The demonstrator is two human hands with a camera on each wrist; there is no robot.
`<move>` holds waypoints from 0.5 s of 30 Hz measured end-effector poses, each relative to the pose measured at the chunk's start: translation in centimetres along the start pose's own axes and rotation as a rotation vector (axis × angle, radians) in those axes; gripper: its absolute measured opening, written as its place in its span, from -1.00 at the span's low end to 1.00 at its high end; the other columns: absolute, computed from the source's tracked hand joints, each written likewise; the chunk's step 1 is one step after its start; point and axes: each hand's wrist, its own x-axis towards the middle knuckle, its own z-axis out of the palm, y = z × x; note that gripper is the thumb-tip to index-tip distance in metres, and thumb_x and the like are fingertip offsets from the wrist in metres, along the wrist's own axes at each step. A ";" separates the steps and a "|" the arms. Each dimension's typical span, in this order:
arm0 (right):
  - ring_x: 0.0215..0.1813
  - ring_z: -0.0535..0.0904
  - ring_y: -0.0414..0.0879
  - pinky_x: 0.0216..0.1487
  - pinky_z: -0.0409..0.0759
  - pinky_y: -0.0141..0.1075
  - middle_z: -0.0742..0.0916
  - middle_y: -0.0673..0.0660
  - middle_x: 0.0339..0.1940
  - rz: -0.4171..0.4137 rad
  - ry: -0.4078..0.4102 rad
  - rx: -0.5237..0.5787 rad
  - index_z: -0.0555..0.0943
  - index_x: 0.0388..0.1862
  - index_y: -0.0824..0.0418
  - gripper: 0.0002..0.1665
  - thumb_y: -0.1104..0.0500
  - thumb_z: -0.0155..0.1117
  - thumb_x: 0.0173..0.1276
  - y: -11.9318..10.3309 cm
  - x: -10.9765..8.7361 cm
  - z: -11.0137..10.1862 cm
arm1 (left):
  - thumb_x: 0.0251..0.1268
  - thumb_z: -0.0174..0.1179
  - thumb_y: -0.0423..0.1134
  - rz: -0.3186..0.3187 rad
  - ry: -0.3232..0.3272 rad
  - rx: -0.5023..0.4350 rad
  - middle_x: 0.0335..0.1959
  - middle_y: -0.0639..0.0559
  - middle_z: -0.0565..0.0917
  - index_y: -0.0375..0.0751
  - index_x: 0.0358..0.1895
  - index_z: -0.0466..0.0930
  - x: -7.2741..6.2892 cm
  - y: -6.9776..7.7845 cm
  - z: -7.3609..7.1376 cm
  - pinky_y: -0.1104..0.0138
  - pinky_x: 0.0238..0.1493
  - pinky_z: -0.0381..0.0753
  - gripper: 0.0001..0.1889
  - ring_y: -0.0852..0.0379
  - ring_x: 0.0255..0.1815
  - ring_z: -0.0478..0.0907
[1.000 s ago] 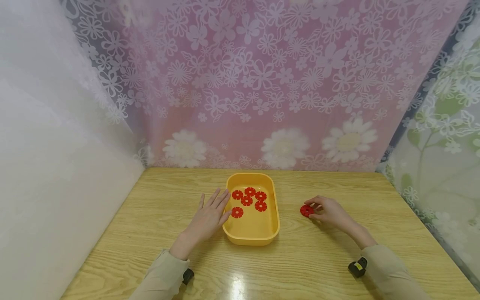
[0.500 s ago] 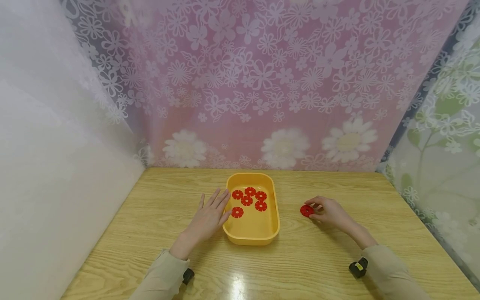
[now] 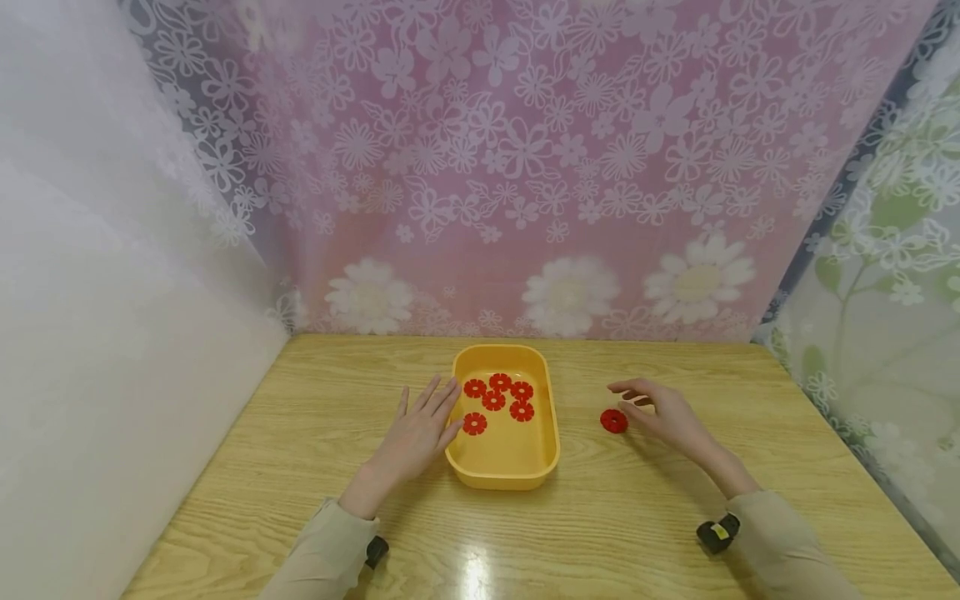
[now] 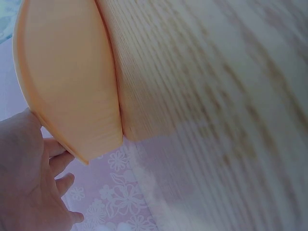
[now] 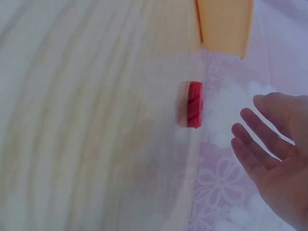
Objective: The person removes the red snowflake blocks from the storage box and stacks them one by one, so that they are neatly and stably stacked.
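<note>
A small stack of red notched discs [image 3: 613,421] stands on the table right of the yellow tray [image 3: 501,460]. In the right wrist view the stack [image 5: 195,105] shows several layers pressed close together. My right hand [image 3: 666,414] hovers just to the right of the stack, fingers loosely bent and holding nothing; a gap shows between it and the stack in the right wrist view. With fingers spread and straight, my left hand [image 3: 415,432] rests against the tray's left rim. Several loose red discs [image 3: 493,401] lie flat inside the tray, mostly toward its far half.
The wooden table [image 3: 315,433] runs back to a pink flowered curtain [image 3: 480,208]. A white cloth [image 3: 112,292] hangs along the left side, and a leafy patterned one [image 3: 877,333] borders the right.
My right hand has let go of the disc stack and lifted slightly up and away from it. The stack stays in place. My left hand and the tray have not moved.
</note>
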 end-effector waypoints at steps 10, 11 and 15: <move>0.05 0.69 0.17 0.04 0.67 0.08 0.76 0.18 0.09 -0.090 0.033 0.005 0.66 0.22 0.22 -0.58 0.30 0.37 0.39 -2.9 2.6 0.6 | 0.63 -0.02 0.00 -0.008 -0.010 -0.004 0.61 -0.07 0.20 -0.20 0.60 0.16 0.0 -0.1 0.0 -0.32 0.52 -0.18 -0.37 -0.15 0.65 -0.02; 0.06 0.69 0.17 0.05 0.67 0.07 0.75 0.19 0.09 -0.097 0.031 0.005 0.66 0.22 0.22 -0.58 0.30 0.38 0.38 -3.3 2.9 0.8 | 0.63 -0.02 0.00 -0.007 -0.011 -0.008 0.61 -0.07 0.20 -0.20 0.60 0.16 0.0 -0.1 0.0 -0.31 0.52 -0.19 -0.37 -0.15 0.65 -0.02; 0.10 0.68 0.16 0.11 0.66 0.05 0.73 0.18 0.15 -0.115 0.002 0.023 0.65 0.23 0.22 -0.57 0.25 0.39 0.39 -5.2 4.0 1.5 | 0.62 -0.01 -0.01 -0.006 -0.016 -0.008 0.61 -0.07 0.20 -0.21 0.60 0.15 0.0 0.0 0.0 -0.32 0.52 -0.18 -0.36 -0.16 0.65 -0.01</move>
